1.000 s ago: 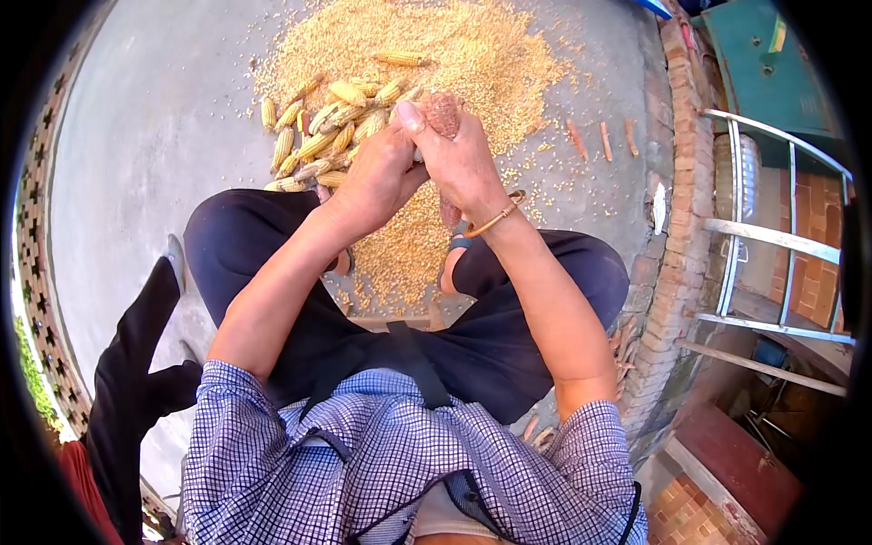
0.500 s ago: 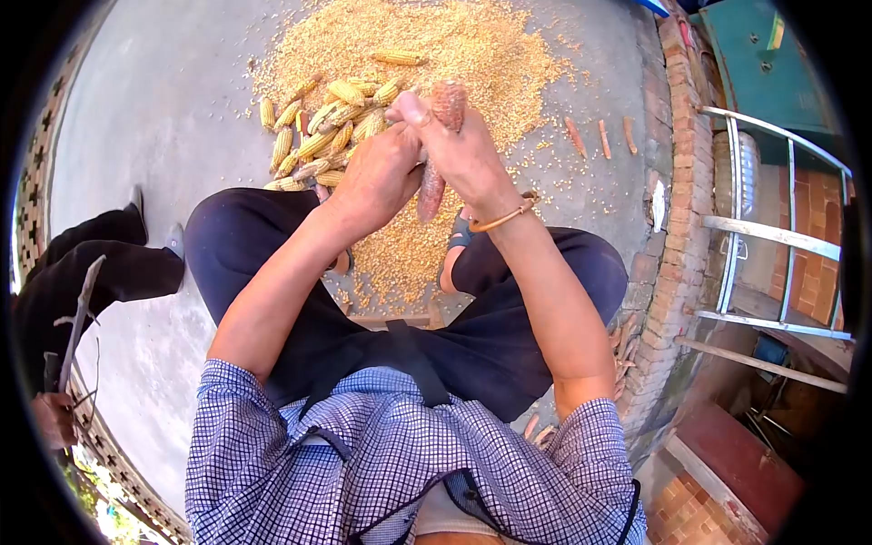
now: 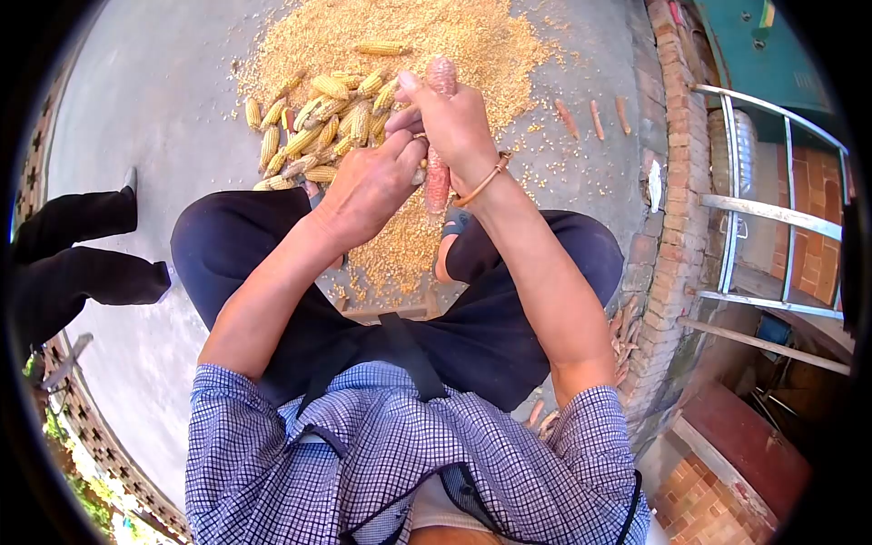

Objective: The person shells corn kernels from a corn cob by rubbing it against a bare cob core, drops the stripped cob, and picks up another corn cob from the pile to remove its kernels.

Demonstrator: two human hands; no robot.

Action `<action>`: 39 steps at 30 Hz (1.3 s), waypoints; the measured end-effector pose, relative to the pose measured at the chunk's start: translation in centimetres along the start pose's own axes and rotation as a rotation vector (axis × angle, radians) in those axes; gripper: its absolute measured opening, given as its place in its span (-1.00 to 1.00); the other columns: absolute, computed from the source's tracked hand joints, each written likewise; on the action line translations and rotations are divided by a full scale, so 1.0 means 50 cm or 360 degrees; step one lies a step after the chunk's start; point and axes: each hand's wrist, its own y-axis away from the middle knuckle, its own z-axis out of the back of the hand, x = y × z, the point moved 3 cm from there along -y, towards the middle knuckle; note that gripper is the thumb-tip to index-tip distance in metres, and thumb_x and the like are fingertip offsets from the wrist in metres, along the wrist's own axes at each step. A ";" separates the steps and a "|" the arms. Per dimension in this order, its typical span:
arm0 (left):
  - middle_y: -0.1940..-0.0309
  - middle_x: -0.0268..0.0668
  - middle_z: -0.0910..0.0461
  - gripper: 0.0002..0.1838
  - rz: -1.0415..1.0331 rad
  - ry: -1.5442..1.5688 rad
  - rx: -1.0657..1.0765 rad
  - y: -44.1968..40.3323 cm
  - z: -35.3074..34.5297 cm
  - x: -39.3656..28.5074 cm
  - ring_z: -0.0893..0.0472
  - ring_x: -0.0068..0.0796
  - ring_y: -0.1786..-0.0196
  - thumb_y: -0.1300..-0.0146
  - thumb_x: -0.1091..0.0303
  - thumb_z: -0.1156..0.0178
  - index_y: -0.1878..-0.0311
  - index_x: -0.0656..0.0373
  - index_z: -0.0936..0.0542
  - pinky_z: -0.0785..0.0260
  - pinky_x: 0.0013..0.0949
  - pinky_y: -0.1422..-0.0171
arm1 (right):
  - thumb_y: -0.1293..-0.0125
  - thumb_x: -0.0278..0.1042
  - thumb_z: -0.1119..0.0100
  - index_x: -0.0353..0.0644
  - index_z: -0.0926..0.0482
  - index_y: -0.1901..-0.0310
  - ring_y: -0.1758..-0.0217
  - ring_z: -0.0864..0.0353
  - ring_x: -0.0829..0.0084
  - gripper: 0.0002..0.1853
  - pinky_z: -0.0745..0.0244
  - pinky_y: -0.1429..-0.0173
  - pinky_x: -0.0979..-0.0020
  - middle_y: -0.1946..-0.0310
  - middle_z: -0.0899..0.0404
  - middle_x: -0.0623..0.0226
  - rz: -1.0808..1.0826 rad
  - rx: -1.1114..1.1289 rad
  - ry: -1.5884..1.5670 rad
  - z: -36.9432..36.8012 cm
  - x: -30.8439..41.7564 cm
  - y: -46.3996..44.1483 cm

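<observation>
A reddish, mostly bare corn cob (image 3: 438, 184) is in my right hand (image 3: 461, 132), whose fingers wrap round it. Cob surface shows both above and below that hand; whether it is one piece or two I cannot tell. My left hand (image 3: 374, 186) is closed just beside it, with a small pale cob end showing at the edge of its curled fingers. Beyond my hands lies a heap of yellow corn ears (image 3: 304, 141), partly covered by my left hand's side. Loose corn kernels (image 3: 454, 36) spread widely behind the ears and between my feet.
Several stripped cobs (image 3: 567, 118) lie on the concrete floor (image 3: 136, 154) at the right. A brick edging (image 3: 681, 182) and a metal rail frame (image 3: 772, 213) stand further right. Another person's dark-trousered legs (image 3: 82, 272) are at the left, near a branch (image 3: 68, 363).
My left hand has moved slightly down and away from my right, whose fingers now show more spread. The lower cob part looks more upright. At the left, the other person's hand has left view.
</observation>
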 end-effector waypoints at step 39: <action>0.11 0.01 -0.63 -0.60 0.0546 0.2086 -0.0610 -0.030 0.083 0.036 -0.74 -0.22 0.18 -0.40 0.50 -0.18 -0.22 0.39 -0.34 -0.67 -0.26 0.07 | -0.48 0.01 -0.11 -0.30 -0.67 0.14 0.11 -0.66 0.46 -0.56 -0.50 -0.04 0.35 0.25 -0.71 0.26 0.0329 0.0044 -0.0056 0.032 0.047 0.006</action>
